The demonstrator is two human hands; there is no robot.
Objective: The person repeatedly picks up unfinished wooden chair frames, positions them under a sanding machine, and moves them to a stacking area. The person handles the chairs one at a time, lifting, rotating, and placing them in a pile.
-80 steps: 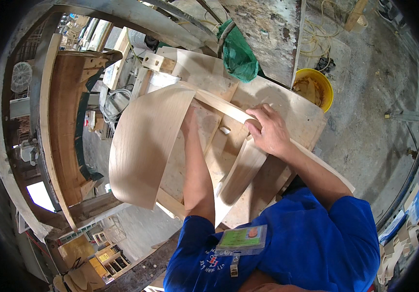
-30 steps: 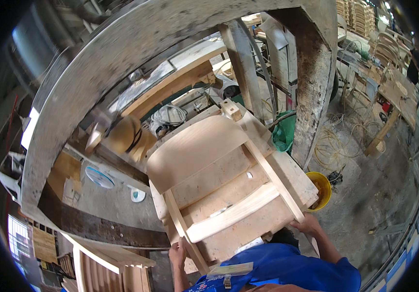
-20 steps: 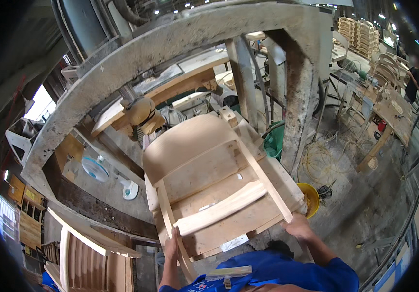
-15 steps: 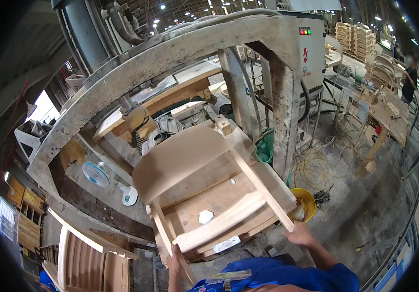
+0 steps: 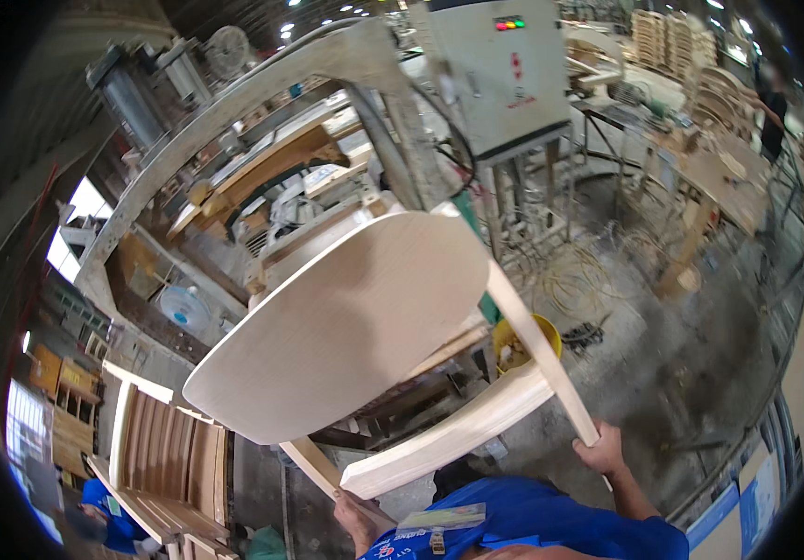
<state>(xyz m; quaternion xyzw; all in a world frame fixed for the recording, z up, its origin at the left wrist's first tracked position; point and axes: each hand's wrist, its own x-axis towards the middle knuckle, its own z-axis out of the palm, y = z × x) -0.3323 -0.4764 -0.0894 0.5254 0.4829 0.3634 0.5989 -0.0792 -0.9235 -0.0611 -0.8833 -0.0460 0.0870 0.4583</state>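
A pale, unfinished wooden chair back frame [image 5: 355,327] is tilted up in front of me. It has a broad curved panel at its far end, two straight posts, and a curved crossrail [image 5: 449,439] nearer my body. My left hand [image 5: 360,523] is closed around the end of the left post, beside the crossrail. At the end of the right post, my right hand [image 5: 603,453] grips the wood with its fingers wrapped round. The panel hides much of the wooden worktable [image 5: 449,350] behind it.
A heavy arched machine frame [image 5: 234,103] stands ahead, with a grey control cabinet [image 5: 500,84] to its right. A yellow bucket [image 5: 547,336] and coiled hoses [image 5: 579,280] sit on the floor. Stacked wooden parts [image 5: 164,448] and a person in blue [image 5: 117,527] are at left.
The chair back frame has been lifted off the worktable and drawn toward me, its panel now tilted. Both hands have kept their hold. My view has turned to the right.
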